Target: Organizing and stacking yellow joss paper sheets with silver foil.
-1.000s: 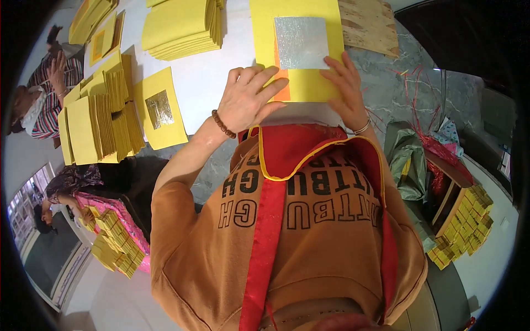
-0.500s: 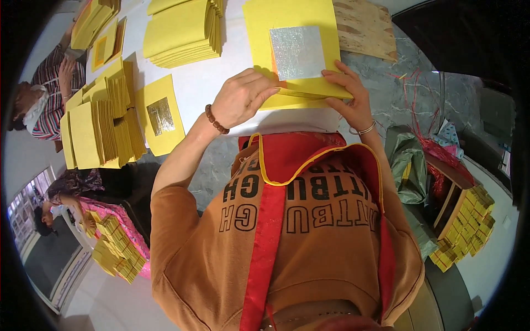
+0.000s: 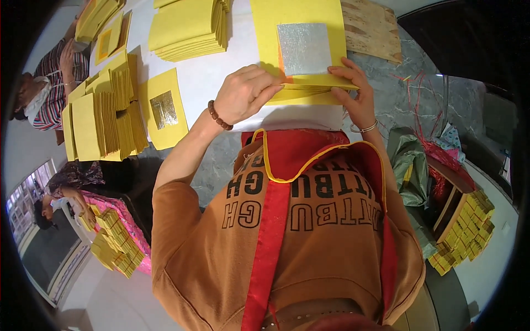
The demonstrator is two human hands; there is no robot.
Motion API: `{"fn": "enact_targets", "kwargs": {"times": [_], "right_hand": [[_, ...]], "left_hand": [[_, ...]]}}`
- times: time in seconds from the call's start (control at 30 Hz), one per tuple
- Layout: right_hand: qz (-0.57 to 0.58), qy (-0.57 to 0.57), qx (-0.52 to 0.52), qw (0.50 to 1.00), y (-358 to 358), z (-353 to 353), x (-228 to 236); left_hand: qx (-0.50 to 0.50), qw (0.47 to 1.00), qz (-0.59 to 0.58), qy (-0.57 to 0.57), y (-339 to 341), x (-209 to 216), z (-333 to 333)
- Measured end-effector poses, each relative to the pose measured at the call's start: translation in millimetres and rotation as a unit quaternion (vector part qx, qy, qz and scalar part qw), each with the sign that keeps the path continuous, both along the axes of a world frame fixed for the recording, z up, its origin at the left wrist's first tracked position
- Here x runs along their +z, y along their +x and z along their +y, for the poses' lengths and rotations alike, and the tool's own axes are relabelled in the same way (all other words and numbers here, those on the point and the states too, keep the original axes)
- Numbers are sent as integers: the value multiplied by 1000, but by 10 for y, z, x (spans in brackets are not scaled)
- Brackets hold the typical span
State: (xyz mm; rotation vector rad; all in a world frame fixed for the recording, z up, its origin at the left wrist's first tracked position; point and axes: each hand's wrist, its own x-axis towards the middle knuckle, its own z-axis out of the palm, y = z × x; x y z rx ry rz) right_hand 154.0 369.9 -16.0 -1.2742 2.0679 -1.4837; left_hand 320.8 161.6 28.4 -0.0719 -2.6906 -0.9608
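A stack of yellow paper sheets (image 3: 265, 33) lies in front of me on the white-covered table, with a silver foil square (image 3: 303, 49) on top and an orange strip at the foil's left edge. My left hand (image 3: 245, 95) is closed, its thumb and finger pinching the left end of the raised near edge. At the other end, my right hand (image 3: 356, 91) grips that same edge, thumb below and fingers above beside the foil. Between my hands the near edges bend upward and gape apart in thin layers.
Folded yellow paper stacks (image 3: 187, 27) stand at the far left of centre. More bundles (image 3: 96, 121) and a yellow sheet with foil (image 3: 164, 110) lie left. Two other people work at the left. A wooden board (image 3: 372, 30) and green plastic bag (image 3: 408, 171) are at right.
The near edges of the yellow paper now stand more raised and gape wider between my hands. Both hands keep their hold; the whole view has shifted slightly.
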Motion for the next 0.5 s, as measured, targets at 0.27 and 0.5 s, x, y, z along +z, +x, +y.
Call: {"fn": "enact_targets", "kwargs": {"times": [0.27, 0.5], "right_hand": [[-90, -32, 9, 995, 1, 20, -26], [-186, -33, -6, 982, 12, 30, -92]], "left_hand": [[16, 994, -43, 103, -31, -50, -46], [46, 977, -108, 176, -32, -99, -73]]}}
